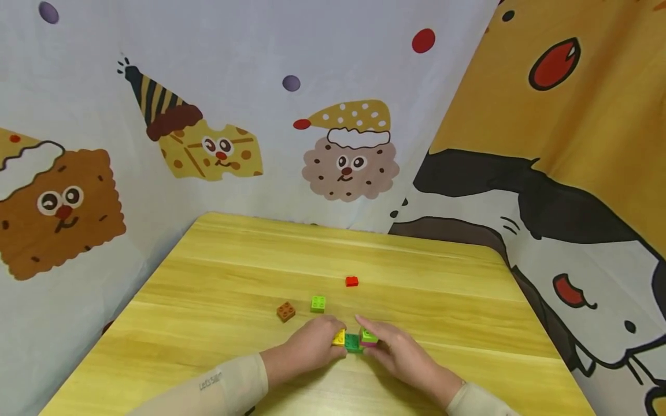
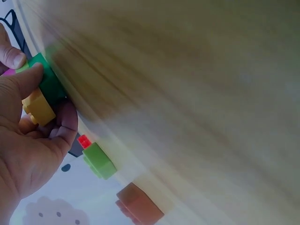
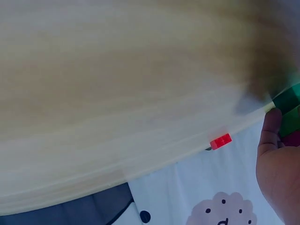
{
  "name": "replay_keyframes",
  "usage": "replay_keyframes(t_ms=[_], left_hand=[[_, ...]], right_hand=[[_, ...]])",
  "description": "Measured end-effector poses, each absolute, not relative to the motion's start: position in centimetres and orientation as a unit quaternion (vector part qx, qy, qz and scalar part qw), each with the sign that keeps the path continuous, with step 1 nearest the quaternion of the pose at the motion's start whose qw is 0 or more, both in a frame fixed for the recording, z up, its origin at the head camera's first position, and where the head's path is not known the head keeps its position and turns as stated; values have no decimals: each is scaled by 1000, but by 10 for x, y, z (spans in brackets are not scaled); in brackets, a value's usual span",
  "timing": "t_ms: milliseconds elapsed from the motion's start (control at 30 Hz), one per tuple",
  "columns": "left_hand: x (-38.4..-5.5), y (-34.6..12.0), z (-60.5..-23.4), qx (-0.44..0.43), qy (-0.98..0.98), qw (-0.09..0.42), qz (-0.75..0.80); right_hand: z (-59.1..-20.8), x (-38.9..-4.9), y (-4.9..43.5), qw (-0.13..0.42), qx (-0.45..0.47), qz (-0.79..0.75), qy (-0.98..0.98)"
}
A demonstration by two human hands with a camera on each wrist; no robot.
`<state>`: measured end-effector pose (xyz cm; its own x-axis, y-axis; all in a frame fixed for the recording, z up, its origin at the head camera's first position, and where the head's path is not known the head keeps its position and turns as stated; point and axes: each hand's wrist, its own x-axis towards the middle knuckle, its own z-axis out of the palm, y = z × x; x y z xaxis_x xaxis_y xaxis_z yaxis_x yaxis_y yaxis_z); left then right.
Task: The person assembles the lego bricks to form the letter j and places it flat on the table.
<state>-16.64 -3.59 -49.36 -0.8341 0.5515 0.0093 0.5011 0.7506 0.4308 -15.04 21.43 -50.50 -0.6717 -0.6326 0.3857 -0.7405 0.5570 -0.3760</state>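
Inspected at the near middle of the table (image 1: 442,289): a tight cluster of bricks between both hands. Noted at its centre, dark green brick (image 1: 351,342); at its left end, yellow brick (image 1: 339,337); at its right, lime brick (image 1: 369,334) above magenta brick (image 1: 368,344). Unable to confirm from these views any full seating of studs.

Observed at left hand (image 1: 312,345): nearly closed, pinching the yellow brick, with one digit also on the dark green brick. Observed at right hand (image 1: 403,351): thumb and fingers curled in from near and far sides, gripping the lime and magenta pair.

Recorded beyond the cluster, untouched: red brick (image 1: 352,281) farthest, loose lime brick (image 1: 318,304) nearer and to the left, brown brick (image 1: 285,311) left of that.

Judged advisable: steady the dark green brick low and level; line up stud rows before applying force; press straight, never at a slant; keep fingertips off the mating faces; balance left and right pressure to avoid twisting the cluster or popping the lime brick loose. Check for gaps before release.
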Motion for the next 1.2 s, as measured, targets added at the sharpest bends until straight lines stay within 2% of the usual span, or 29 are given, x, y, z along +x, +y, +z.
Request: replay_keyframes(t_ms=[233, 733, 1200], left_hand=[[-170, -40, -493, 278, 935, 53, 212], [-184, -46, -492, 271, 936, 44, 222], [-194, -53, -491, 254, 936, 57, 238]], right_hand=[[-503, -157, 209, 73, 373, 269, -885], [-500, -176, 201, 47, 355, 276, -892], [-499, -190, 191, 24, 340, 288, -895]])
